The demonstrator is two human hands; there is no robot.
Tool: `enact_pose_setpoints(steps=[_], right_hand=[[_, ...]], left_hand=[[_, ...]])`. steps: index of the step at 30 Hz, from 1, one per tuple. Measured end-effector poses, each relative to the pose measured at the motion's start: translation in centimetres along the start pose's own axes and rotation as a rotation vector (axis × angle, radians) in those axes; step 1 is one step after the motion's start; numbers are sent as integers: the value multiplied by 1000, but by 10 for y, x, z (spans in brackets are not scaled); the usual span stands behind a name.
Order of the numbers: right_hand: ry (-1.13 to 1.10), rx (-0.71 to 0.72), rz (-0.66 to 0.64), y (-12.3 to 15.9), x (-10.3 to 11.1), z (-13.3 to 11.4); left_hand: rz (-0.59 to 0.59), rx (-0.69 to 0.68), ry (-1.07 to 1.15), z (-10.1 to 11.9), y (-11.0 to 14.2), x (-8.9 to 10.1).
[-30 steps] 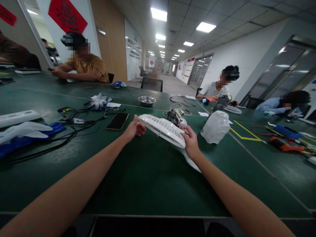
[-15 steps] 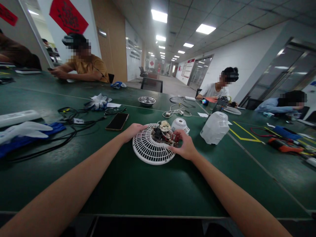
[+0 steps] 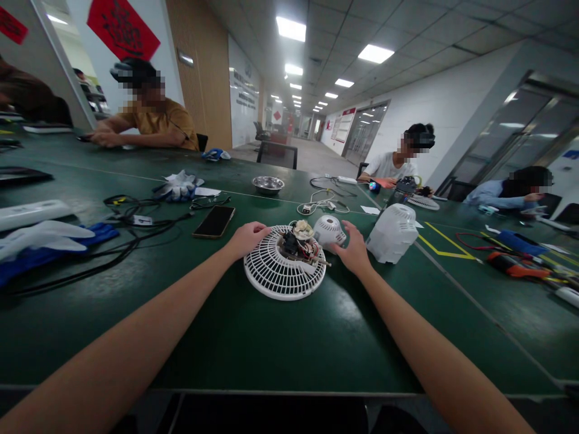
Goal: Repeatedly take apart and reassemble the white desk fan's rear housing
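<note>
A round white fan grille (image 3: 271, 274) lies flat on the green table, with an exposed fan motor (image 3: 296, 244) and its wires at the centre. My left hand (image 3: 245, 240) is closed on the grille's left rim, fingertips partly hidden. To the right, my right hand (image 3: 353, 252) has thumb and fingers spread beside a small white vented motor cover (image 3: 329, 230), which stands behind the motor. Whether the thumb touches the cover I cannot tell. A larger white translucent plastic housing (image 3: 393, 234) stands just right of this hand.
Left of the grille lie a phone (image 3: 214, 221), black cables (image 3: 131, 241) and work gloves (image 3: 45, 241). A metal bowl (image 3: 268, 184) and a white cord (image 3: 323, 204) sit farther back. An orange-and-black tool (image 3: 515, 265) lies at right. Other people sit around the table.
The grille came down from a tilted hold to lie flat, motor side up. My right hand then left the motor and moved right, beside the small cover. My left hand stayed at the rim.
</note>
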State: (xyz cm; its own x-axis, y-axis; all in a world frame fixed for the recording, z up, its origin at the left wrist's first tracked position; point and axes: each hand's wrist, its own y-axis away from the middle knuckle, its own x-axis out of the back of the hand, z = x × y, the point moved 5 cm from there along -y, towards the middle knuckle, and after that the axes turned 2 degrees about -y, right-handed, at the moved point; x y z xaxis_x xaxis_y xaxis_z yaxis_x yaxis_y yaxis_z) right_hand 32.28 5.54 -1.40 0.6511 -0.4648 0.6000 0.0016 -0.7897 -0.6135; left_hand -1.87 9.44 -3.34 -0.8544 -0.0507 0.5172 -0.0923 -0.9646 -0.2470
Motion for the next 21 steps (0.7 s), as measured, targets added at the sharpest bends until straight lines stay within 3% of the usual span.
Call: enact_pose_setpoints(steps=[5,8,10,13,16,19,21], right_hand=[[-115,-196,-116,-1,-11,20],[-230,-341,-40,-1,-11,27],[-443,-478,22,1,-11,28],[-840,-629,-18,5,-20,16],[-1004,-576,-49,8,-24,-11],[-980,-414,-20,12,-22,-39],[-897,-305,-65,16,-21,-56]], left_hand=[[65,-216,-179,24,6,4],[-46,-365,-157,43,15,-1],[-169,-442,-133,52,23,-6],[-262,-505,-195,60,30,-11],[-272,-509,-273,63,31,-13],[-273,-503,-294,64,31,-15],[-276,-505,-298,65,30,-16]])
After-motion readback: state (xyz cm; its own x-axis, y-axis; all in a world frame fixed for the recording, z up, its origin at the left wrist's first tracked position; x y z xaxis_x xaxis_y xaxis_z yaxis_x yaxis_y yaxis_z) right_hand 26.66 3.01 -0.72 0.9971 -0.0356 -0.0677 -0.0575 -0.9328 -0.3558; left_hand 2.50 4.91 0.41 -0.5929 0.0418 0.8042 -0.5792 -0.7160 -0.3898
